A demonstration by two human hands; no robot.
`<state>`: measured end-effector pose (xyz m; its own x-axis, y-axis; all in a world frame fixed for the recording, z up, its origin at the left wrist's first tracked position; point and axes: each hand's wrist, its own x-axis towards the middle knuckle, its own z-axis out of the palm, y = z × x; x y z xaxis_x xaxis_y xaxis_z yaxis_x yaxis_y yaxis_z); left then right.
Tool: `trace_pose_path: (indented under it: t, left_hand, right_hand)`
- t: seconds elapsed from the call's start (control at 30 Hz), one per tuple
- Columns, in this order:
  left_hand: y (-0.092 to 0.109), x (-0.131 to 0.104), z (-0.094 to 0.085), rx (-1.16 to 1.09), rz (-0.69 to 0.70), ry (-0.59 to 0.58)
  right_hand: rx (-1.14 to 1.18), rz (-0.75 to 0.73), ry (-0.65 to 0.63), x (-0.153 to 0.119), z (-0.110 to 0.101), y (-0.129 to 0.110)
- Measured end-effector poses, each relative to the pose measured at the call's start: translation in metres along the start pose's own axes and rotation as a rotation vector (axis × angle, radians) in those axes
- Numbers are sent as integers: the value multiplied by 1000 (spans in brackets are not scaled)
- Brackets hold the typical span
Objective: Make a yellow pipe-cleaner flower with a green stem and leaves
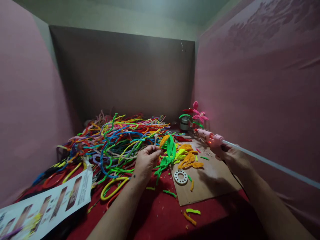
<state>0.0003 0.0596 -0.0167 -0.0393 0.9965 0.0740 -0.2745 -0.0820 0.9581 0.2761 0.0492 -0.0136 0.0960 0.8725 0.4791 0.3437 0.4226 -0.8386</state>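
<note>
My left hand (145,163) pinches a small orange pipe-cleaner petal (163,141) between thumb and fingertips. A whitish tip (155,137) sticks up beside the fingers; whether it belongs to the same piece I cannot tell. Just right of these fingers are bent green pipe-cleaner leaves (171,149). In my right hand (233,159) is a pink hot glue gun (212,140), its nozzle pointing left above the cardboard (212,190) and a red light glowing on it. A long translucent glue stick (270,158) runs out of its back.
A large heap of colourful pipe cleaners (120,140) covers the left. Folded orange pieces (187,161) and a white ring with holes (176,177) lie on the cardboard. Behind stand a pink flower (200,115) and grey pot (185,124). A printed sheet (57,206) lies front left.
</note>
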Motion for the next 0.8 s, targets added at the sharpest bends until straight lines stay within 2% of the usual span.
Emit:
trace_pose_path:
  t: [0.13, 0.23, 0.33, 0.47, 0.57, 0.67, 0.8]
  left_hand:
    - [2, 0, 0, -46, 19, -6]
    - [3, 2, -2, -129, 35, 0]
    - [6, 5, -5, -223, 51, 59]
    - [11, 7, -10, -291, 52, 132]
    - [13, 8, -14, -324, 75, 170]
    - [17, 9, -16, -344, 144, 198]
    - [20, 5, -13, -265, 221, 191]
  right_hand:
    - [302, 170, -99, 3, 7, -21]
    - [448, 197, -148, 11, 19, -36]
    - [535, 201, -196, 23, 33, -51]
    - [609, 204, -328, 34, 51, -62]
    - [597, 230, -401, 33, 61, -59]
    - [562, 240, -432, 28, 66, -46]
    - [417, 179, -478, 19, 67, -29]
